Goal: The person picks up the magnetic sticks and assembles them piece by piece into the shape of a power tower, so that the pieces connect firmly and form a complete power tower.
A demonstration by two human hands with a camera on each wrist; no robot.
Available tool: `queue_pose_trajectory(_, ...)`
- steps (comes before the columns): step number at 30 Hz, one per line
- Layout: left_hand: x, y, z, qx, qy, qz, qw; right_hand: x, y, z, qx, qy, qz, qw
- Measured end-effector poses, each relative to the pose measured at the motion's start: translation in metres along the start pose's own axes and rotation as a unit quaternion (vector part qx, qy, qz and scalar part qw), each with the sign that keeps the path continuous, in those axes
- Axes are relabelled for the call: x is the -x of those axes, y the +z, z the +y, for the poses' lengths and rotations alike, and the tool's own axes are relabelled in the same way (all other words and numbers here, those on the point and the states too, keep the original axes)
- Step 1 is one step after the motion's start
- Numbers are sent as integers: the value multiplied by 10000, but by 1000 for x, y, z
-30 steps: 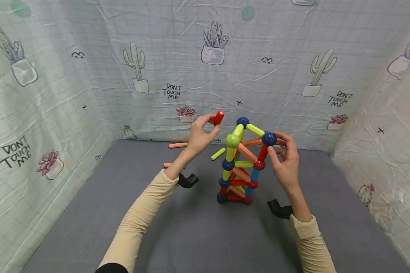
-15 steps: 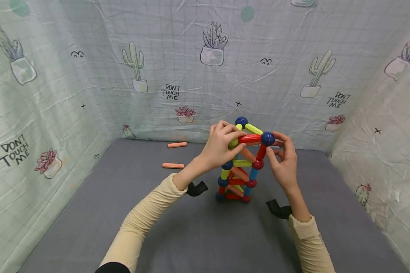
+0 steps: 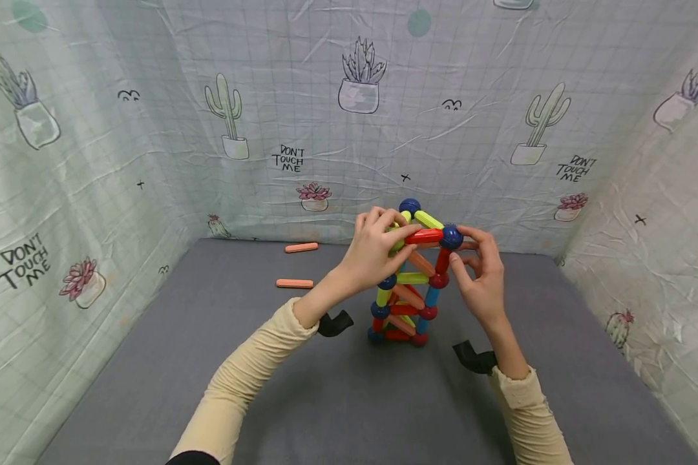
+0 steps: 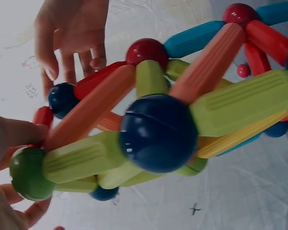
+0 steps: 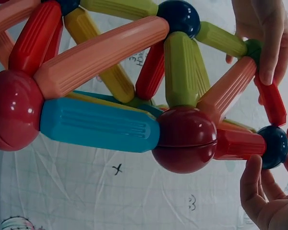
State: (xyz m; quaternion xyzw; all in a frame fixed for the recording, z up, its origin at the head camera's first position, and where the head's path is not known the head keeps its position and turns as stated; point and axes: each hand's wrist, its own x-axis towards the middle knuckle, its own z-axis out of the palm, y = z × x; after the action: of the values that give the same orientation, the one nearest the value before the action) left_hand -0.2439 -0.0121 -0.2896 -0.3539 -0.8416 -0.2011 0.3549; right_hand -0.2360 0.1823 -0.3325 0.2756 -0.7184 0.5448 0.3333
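A tower of coloured magnetic rods and balls [image 3: 408, 278] stands upright on the grey table. At its top front, a red rod [image 3: 424, 236] runs level from the green ball [image 4: 32, 173] to the blue ball [image 3: 451, 237]. My left hand [image 3: 375, 248] pinches the red rod at its left end, its fingers also about the green ball, which they mostly cover in the head view. With thumb and fingers on opposite sides, my right hand [image 3: 481, 274] holds the blue corner ball. In the right wrist view the red rod's free end meets that blue ball [image 5: 275, 147].
Two salmon-coloured rods, one farther back [image 3: 301, 247] and one nearer [image 3: 295, 283], lie on the grey tabletop [image 3: 326, 394] left of the tower. A wrinkled printed cloth [image 3: 267, 97] hangs behind and at both sides.
My left hand has carried the red rod right and down from beside the tower to its top, between the green and blue balls. The right hand keeps its hold, barely shifted.
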Motion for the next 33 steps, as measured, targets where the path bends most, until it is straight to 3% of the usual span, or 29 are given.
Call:
queue_pose_trajectory(6, -4, -6, 6, -808, 107, -469, 9956, 0, 0, 1, -70, -59, 1, 10000)
queue_pose_trajectory(9, -2, -5, 5, -859, 102, -475, 9951, 0, 0, 2, -70, -51, 4, 10000)
queue_pose_trajectory(15, 5, -2, -3, 66, -99, -64, 9999, 2, 0, 0, -64, -19, -6, 10000)
queue_pose_trajectory(22, 22, 1, -20, 1238, -500, 322, 9905, 5, -1, 7, 146, 181, -245, 9994)
queue_pose_trajectory(26, 40, 7, -39, 1722, -598, 339, 9827, 12, -2, 15, 396, 302, -571, 9971)
queue_pose_trajectory(29, 62, 17, -64, 1892, -679, 163, 9795, 18, -5, 19, 736, 433, -753, 9935)
queue_pose_trajectory(31, 81, 25, -86, 1689, -767, -130, 9826, 22, -7, 22, 952, 499, -864, 9904)
queue_pose_trajectory(33, 101, 33, -111, 1162, -815, -574, 9882, 25, -10, 24, 1139, 510, -970, 9874)
